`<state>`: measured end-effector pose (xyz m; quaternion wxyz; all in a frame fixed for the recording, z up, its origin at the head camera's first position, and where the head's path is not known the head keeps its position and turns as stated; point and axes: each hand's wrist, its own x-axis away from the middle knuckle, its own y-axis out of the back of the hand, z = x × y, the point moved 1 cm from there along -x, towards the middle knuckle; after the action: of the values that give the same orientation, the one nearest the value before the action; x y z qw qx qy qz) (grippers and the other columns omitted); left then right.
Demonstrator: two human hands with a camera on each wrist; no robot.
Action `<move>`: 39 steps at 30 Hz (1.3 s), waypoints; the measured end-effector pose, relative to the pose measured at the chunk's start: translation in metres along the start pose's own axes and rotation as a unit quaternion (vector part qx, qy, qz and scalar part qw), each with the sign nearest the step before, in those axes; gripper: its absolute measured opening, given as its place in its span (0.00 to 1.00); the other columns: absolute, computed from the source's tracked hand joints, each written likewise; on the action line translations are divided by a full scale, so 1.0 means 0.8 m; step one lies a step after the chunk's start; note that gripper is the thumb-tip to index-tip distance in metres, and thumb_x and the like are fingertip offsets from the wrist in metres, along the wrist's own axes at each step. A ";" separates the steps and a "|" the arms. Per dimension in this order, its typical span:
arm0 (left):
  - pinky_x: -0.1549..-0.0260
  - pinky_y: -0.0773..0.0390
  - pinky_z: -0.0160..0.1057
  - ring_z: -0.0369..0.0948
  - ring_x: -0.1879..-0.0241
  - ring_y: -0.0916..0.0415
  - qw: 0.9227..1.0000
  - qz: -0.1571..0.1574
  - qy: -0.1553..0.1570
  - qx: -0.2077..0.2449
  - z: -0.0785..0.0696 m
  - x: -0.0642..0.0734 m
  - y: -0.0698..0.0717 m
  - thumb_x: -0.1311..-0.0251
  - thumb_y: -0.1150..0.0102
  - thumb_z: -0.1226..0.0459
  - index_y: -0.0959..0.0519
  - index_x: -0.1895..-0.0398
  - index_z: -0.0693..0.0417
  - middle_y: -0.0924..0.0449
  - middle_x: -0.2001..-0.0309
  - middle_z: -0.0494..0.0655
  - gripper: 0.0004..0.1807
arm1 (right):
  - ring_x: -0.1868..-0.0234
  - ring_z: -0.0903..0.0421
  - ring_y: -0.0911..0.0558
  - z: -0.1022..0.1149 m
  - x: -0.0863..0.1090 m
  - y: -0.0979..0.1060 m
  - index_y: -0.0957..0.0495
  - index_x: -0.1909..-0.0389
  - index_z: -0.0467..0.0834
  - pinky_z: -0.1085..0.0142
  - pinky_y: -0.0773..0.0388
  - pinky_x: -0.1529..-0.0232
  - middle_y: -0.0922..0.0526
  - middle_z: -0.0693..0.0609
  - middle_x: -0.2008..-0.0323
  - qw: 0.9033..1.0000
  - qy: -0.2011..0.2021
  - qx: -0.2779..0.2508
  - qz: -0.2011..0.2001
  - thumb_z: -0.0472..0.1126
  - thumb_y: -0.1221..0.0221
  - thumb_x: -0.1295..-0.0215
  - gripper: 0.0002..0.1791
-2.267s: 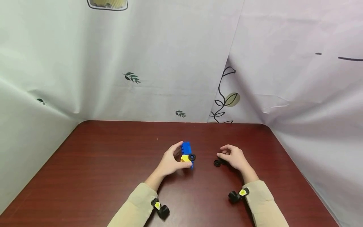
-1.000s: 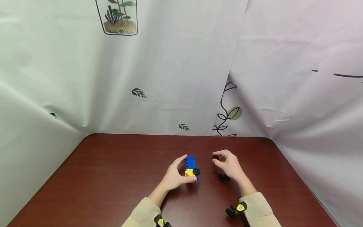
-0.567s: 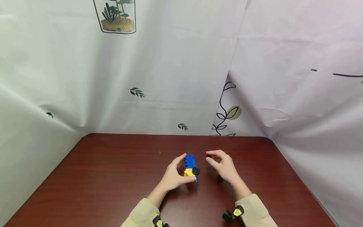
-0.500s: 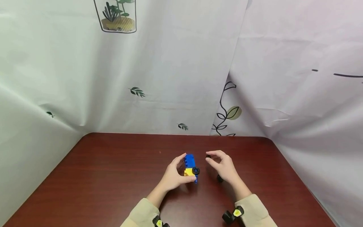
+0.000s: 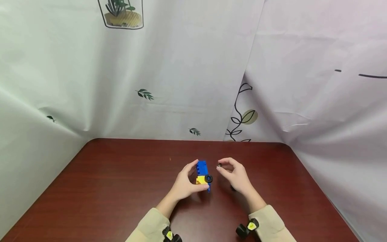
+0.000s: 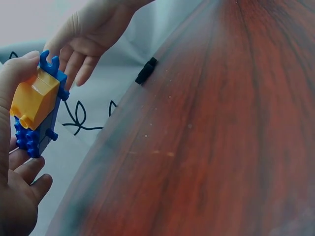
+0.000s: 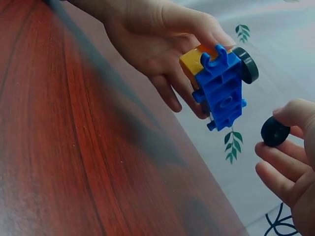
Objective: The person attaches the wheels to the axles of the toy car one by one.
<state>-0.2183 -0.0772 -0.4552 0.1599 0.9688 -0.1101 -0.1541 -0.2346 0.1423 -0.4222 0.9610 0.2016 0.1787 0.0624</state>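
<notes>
My left hand [image 5: 182, 183] holds a small blue and yellow toy car [image 5: 202, 168] between thumb and fingers, above the table. One black wheel [image 7: 246, 65] is fitted on the car's side. In the right wrist view the ribbed blue underside, a blue hook at one end and bare axle stubs [image 7: 198, 95] show. A short distance to the right, my right hand [image 5: 237, 174] pinches a loose black toy wheel [image 7: 275, 132] between thumb and fingertips, apart from the car. In the left wrist view that wheel is hidden behind the car.
A dark piece [image 5: 232, 188], mostly hidden under my right hand, lies on the reddish-brown table [image 5: 121, 188]; the left wrist view shows black pieces [image 6: 146, 71] on the tabletop. A white printed curtain [image 5: 175, 67] hangs behind the table's far edge. Each sleeve carries a black wrist camera [image 5: 246, 229].
My right hand has picked up a black wheel from the table and brought it left, closer to the car. It has turned slightly in the fingers. My left hand keeps holding the car.
</notes>
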 end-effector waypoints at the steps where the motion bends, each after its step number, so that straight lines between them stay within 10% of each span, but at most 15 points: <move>1: 0.40 0.31 0.52 0.49 0.35 0.34 1.000 0.000 -0.003 0.000 0.000 0.000 0.000 0.57 0.28 0.49 0.40 0.30 0.46 0.35 0.33 0.51 0.49 | 0.57 0.55 0.16 0.000 0.000 0.000 0.21 0.53 0.44 0.65 0.19 0.55 0.17 0.44 0.55 1.000 0.002 -0.003 0.000 0.43 0.36 0.40 0.15; 22: 0.39 0.31 0.47 0.42 0.37 0.32 0.999 0.026 -0.029 -0.015 -0.008 0.001 -0.008 0.58 0.26 0.51 0.40 0.30 0.50 0.33 0.36 0.46 0.50 | 0.56 0.50 0.17 0.050 0.013 -0.008 0.21 0.65 0.32 0.76 0.22 0.56 0.17 0.38 0.56 0.997 0.010 -0.038 -0.059 0.31 0.36 0.43 0.08; 29: 0.39 0.30 0.47 0.42 0.38 0.31 0.999 0.030 -0.036 -0.019 -0.013 0.000 -0.006 0.57 0.27 0.52 0.40 0.30 0.53 0.32 0.37 0.46 0.49 | 0.61 0.68 0.19 0.055 0.009 -0.009 0.20 0.68 0.34 0.74 0.21 0.58 0.17 0.38 0.55 0.997 0.017 -0.042 -0.062 0.32 0.35 0.44 0.05; 39: 0.40 0.29 0.46 0.40 0.40 0.30 0.998 0.047 -0.047 -0.015 -0.024 0.003 -0.010 0.56 0.28 0.50 0.40 0.30 0.49 0.32 0.38 0.42 0.49 | 0.64 0.59 0.17 0.055 0.015 -0.010 0.21 0.56 0.34 0.71 0.19 0.62 0.16 0.39 0.60 0.997 0.055 -0.010 -0.057 0.32 0.35 0.44 0.14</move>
<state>-0.2079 -0.0649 -0.4411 0.1764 0.9516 -0.1606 -0.1938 -0.2071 0.1211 -0.3918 0.9538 0.1773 0.2418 0.0203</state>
